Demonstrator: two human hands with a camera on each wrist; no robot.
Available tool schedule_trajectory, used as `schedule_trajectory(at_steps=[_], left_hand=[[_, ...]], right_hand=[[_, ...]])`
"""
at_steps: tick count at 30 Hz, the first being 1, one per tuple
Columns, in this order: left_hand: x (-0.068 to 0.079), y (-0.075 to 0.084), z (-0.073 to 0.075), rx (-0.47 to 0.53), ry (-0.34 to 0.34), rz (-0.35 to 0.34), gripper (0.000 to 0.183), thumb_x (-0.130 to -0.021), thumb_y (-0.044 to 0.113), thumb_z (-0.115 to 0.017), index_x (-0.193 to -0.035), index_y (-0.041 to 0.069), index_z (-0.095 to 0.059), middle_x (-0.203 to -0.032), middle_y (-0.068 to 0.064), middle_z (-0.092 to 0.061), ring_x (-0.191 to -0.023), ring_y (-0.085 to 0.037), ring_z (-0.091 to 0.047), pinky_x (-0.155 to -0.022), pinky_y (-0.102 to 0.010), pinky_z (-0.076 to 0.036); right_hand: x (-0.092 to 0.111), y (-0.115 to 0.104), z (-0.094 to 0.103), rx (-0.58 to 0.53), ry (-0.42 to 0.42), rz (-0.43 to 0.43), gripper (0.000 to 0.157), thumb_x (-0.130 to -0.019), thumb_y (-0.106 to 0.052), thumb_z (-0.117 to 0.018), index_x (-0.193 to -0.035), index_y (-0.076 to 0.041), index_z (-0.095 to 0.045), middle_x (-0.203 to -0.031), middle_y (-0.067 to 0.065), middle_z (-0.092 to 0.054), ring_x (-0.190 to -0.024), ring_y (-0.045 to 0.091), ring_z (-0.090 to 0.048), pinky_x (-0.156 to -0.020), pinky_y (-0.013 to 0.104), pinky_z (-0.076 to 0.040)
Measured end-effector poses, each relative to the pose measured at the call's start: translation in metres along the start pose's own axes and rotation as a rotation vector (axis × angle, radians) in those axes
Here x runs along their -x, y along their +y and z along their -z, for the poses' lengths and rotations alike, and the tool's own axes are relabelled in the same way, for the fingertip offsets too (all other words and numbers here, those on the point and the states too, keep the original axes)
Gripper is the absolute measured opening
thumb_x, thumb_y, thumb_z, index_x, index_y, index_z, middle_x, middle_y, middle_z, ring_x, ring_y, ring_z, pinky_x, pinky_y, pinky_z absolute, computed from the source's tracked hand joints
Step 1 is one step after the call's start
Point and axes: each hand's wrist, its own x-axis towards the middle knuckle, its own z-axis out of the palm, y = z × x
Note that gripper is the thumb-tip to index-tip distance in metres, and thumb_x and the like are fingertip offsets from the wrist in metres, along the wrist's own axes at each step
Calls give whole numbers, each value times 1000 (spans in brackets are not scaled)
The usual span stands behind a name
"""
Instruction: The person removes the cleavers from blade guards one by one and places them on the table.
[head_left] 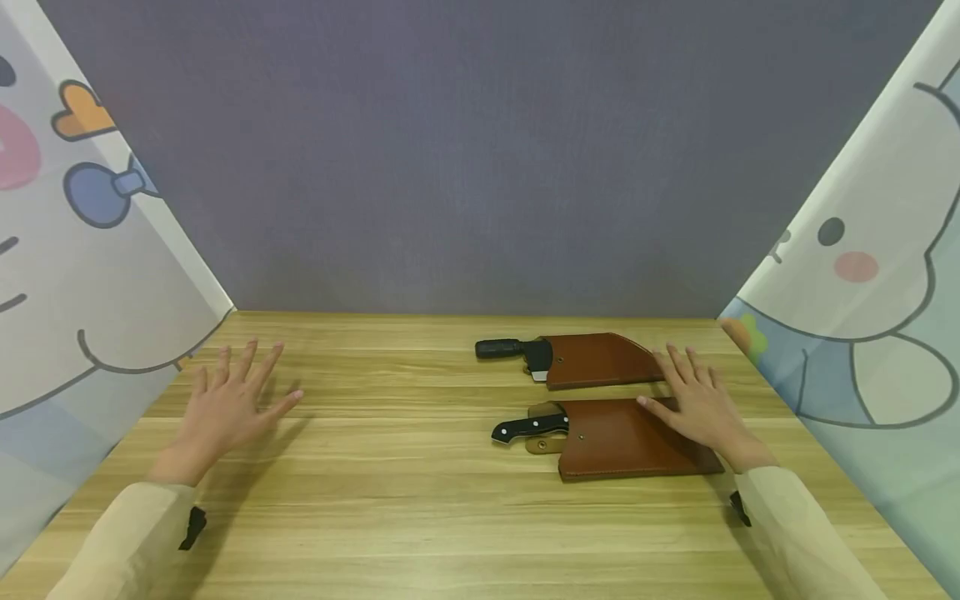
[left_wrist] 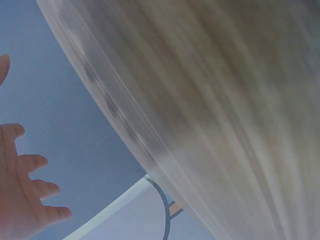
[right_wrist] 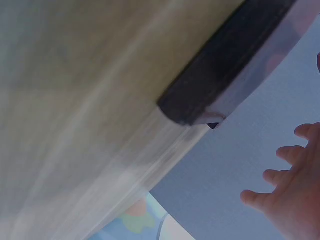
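My left hand (head_left: 228,408) is held over the left of the table with its fingers spread, holding nothing. Over on the right, my right hand (head_left: 708,412) is spread as well and overlaps the right ends of two sheathed knives in the head view. The farther one is a cleaver with a black handle (head_left: 498,349) and a strip of blade showing from its brown leather sheath (head_left: 596,360). Nearer to me, a knife with a riveted black handle (head_left: 529,427) sits in a wider brown sheath (head_left: 626,437). Both handles point left. A dark sheath edge (right_wrist: 220,70) crosses the right wrist view.
The wood-grain table (head_left: 360,517) meets a grey back panel (head_left: 465,167). Cartoon-printed panels stand at the left (head_left: 90,275) and right (head_left: 885,192) edges. A black strap (head_left: 193,528) shows at the left sleeve.
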Motion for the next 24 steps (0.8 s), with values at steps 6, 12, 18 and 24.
schedule_trajectory(at_steps=[6,12,18,24], left_hand=[[-2,5,-1,-3,-3,-27,82,-87,60,-43,-148,26,0,-152,-21,-3,-133,-52,1,-100,-71,-2],[-4,11,-1,18,-27,-49,82,-86,59,-46,-148,28,-2,-150,-23,-9,-132,-53,-3,-100,-70,-6],[-5,17,-1,22,-20,-82,81,-86,57,-49,-148,27,-6,-148,-25,-18,-131,-55,-12,-101,-69,-10],[-7,25,-2,4,32,-139,77,-85,52,-54,-147,23,-18,-145,-26,-27,-127,-55,-22,-99,-68,-19]], right_hand=[[0,-1,0,-2,-22,20,85,-87,-52,-51,-148,-15,-4,-151,22,-9,-137,45,-3,-102,67,-10],[0,-3,-1,-12,-20,55,83,-86,-49,-55,-146,-8,-17,-149,22,-18,-137,43,-10,-101,66,-13],[0,-5,-2,-24,10,108,79,-84,-47,-60,-142,-3,-28,-147,20,-25,-135,43,-18,-100,66,-17],[0,-5,-4,-7,34,162,79,-80,-46,-64,-139,-2,-34,-144,21,-32,-132,43,-25,-100,63,-22]])
